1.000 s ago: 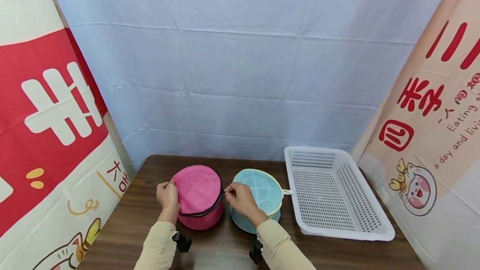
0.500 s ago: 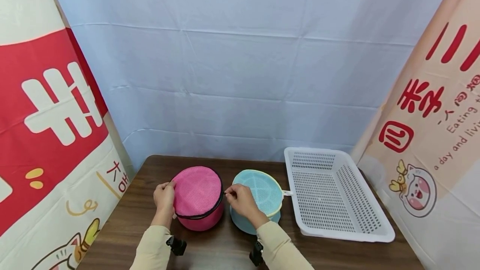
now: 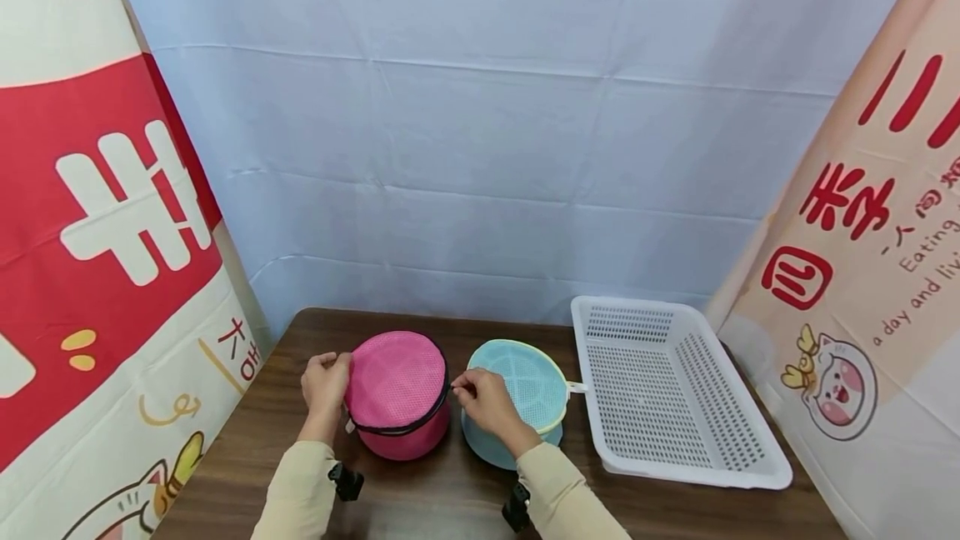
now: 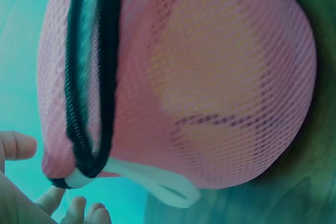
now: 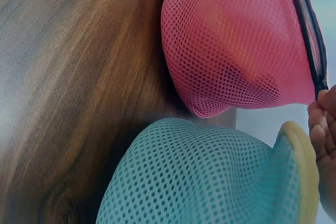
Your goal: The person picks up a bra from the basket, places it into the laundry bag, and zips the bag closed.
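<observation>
A round pink mesh laundry bag (image 3: 397,382) with a black zipper stands upright on the table, something yellowish showing through its mesh. In the left wrist view, the zipper edges (image 4: 107,77) lie apart down to the white-tabbed end. My left hand (image 3: 325,386) is at the bag's left rim; its thumb stands off the mesh and a finger is close to the zipper's end, contact unclear. My right hand (image 3: 487,402) pinches the zipper pull (image 5: 323,85) at the bag's right side, its wrist passing over a light blue mesh laundry bag (image 3: 525,382) with yellow trim.
A white perforated plastic basket (image 3: 600,432) stands on the right of the brown wooden table (image 3: 262,440), beside the blue bag's white tab (image 3: 577,387). A pale blue cloth (image 3: 480,148) hangs behind the table, and printed cloths hang at both sides.
My left hand has slid left from the pink bag's front-left rim and loosened its grip, and the white tab now shows. My right hand stays at the zipper pull.
</observation>
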The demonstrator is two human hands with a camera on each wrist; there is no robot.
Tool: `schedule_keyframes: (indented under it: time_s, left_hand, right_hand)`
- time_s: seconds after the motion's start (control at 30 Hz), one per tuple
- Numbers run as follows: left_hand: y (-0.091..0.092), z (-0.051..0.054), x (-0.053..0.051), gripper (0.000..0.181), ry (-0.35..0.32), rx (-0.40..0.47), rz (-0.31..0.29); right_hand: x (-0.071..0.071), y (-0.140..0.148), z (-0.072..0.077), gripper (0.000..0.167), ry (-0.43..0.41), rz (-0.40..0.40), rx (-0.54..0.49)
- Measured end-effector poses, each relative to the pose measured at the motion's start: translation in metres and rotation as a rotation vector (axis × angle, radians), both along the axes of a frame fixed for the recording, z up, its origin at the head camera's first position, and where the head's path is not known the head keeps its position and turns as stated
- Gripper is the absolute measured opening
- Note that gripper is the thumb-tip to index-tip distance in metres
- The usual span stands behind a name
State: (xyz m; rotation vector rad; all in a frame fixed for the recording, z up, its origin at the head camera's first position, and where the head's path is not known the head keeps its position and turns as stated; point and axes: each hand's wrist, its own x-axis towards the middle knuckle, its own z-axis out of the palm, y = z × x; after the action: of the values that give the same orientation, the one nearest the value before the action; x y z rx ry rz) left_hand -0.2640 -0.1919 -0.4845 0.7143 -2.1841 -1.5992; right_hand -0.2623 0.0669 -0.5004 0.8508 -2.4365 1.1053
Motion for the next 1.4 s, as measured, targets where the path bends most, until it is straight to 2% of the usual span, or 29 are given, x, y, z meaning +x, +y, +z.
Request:
schedule_keyframes:
  time_s: [0.17,0.33,0.5,0.77,1.1,1.23,1.4]
  left_hand:
    - [0.000,0.010,-0.007,0.049,-0.045,-0.097,-0.084]
    - [0.003,0.018,-0.015,0.050,-0.084,-0.232,-0.109]
    - [0.006,0.022,-0.022,0.050,-0.088,-0.306,-0.146]
    - [0.007,0.025,-0.028,0.050,-0.135,-0.360,-0.240]
    - [0.011,0.027,-0.035,0.048,-0.108,-0.408,-0.381]
    - [0.012,0.027,-0.036,0.043,-0.118,-0.430,-0.393]
    - [0.011,0.027,-0.035,0.039,-0.105,-0.413,-0.382]
  right_hand:
    - [0.000,0.001,0.001,0.005,0.000,0.001,0.005]
    - [0.000,-0.001,0.004,0.004,-0.013,0.017,0.006]
    - [-0.001,-0.003,0.004,0.005,-0.028,0.008,0.003]
    - [-0.001,-0.003,0.005,0.006,-0.034,0.004,0.004]
    - [0.001,-0.004,0.009,0.006,-0.045,0.009,-0.001]
    - [0.000,-0.004,0.008,0.006,-0.050,0.008,0.005]
    - [0.001,-0.005,0.008,0.007,-0.038,0.013,-0.001]
